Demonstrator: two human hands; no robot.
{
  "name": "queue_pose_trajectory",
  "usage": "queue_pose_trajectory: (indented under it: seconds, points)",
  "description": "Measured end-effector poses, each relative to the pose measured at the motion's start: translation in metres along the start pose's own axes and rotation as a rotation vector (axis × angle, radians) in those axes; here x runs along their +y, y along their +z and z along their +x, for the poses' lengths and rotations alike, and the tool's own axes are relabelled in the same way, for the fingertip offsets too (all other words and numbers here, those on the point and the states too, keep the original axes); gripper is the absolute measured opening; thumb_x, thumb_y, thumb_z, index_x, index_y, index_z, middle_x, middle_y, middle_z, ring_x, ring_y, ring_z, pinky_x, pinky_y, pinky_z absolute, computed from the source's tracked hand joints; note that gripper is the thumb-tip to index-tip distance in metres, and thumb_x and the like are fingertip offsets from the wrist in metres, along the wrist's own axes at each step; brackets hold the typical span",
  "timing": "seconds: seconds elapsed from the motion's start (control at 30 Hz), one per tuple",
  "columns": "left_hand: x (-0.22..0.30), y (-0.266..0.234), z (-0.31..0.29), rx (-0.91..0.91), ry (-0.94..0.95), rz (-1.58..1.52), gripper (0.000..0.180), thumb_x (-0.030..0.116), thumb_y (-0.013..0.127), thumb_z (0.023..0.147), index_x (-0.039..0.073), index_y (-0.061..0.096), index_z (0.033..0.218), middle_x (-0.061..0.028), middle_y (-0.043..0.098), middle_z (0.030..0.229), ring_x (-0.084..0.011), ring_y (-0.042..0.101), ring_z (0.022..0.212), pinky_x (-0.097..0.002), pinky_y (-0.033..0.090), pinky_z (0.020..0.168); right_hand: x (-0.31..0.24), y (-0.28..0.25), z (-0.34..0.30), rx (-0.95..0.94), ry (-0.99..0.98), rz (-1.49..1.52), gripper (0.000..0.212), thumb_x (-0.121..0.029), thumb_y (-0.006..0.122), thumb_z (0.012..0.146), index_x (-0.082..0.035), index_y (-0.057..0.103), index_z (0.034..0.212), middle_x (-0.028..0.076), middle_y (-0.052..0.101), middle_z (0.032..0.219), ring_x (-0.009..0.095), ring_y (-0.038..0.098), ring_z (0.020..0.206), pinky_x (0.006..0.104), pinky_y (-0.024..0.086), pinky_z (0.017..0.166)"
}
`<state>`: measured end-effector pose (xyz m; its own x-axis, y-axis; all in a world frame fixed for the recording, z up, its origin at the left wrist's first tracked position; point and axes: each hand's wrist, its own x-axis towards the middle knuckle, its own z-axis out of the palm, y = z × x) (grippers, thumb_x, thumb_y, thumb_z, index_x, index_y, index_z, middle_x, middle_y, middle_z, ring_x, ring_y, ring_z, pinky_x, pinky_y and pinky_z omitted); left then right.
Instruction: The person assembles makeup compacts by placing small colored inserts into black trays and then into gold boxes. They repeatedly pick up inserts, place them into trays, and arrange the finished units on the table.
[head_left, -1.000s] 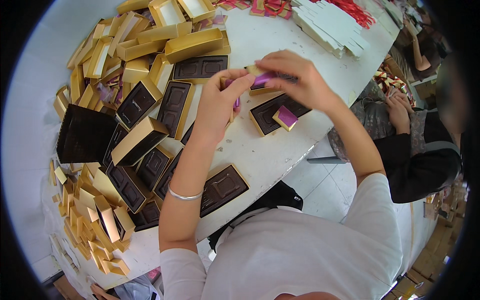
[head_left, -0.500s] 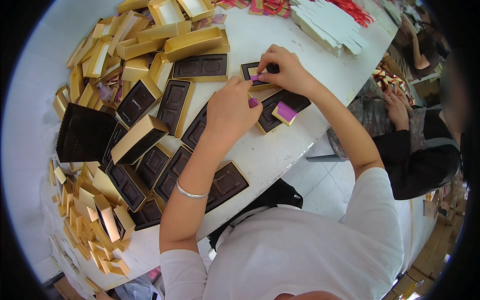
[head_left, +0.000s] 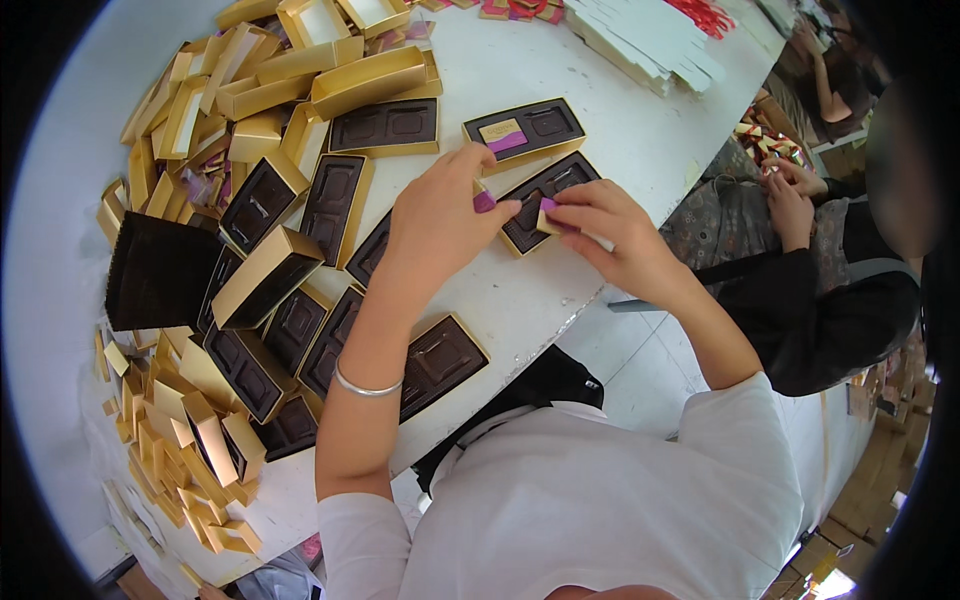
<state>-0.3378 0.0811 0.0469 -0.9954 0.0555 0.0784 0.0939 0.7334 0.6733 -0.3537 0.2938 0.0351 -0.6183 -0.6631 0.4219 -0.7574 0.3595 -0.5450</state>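
My left hand (head_left: 440, 218) is closed around a small gold-and-purple wrapped piece (head_left: 484, 201), partly covered by its fingers. Between the thumb and fingers of my right hand (head_left: 625, 238) is another gold-and-purple piece (head_left: 546, 216), tilted over the lower edge of a gold box with a dark brown two-compartment tray (head_left: 562, 177). Just beyond it, a similar gold box (head_left: 556, 122) has a gold-and-purple piece (head_left: 502, 136) lying flat in its left compartment; its right compartment shows bare.
Several gold boxes with dark trays (head_left: 336, 205) crowd the table (head_left: 500, 300) left of my hands. Gold lids or sleeves (head_left: 370, 80) are heaped behind them, and more gold pieces (head_left: 170, 430) lie nearer. White card strips (head_left: 645, 45) sit far right. Another person's hands (head_left: 790, 200) work beyond the table edge.
My right hand has left the piece in the far box, come nearer and taken hold of the piece that lay on the closer box. My left hand has shifted slightly left.
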Motion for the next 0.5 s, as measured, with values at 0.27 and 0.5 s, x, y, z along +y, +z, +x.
queue_pose_trajectory:
  seconds: [0.27,0.5]
  points:
    - [-0.002,-0.002,-0.004,-0.117,-0.023,-0.066,0.038,0.024,0.075,0.069,0.007,0.061,0.101,-0.0064,0.06,0.088,-0.0181,0.057,0.073,-0.0301,0.047,0.068,0.01,0.009,0.013,0.151,0.399,0.247,0.015,0.001,0.054,0.086,0.002,0.06,0.1,0.01,0.062,0.079,0.014,0.055,0.065,0.0267,0.046,0.063]
    - [0.001,-0.005,-0.003,-0.189,0.04,0.104,0.039,0.027,0.075,0.068,0.008,0.063,0.101,-0.0059,0.059,0.088,-0.0219,0.059,0.074,-0.0325,0.047,0.071,0.021,0.007,0.023,-0.102,0.038,0.073,0.018,0.001,0.06,0.08,-0.002,0.062,0.098,0.008,0.055,0.096,0.02,0.056,0.079,0.0297,0.047,0.068]
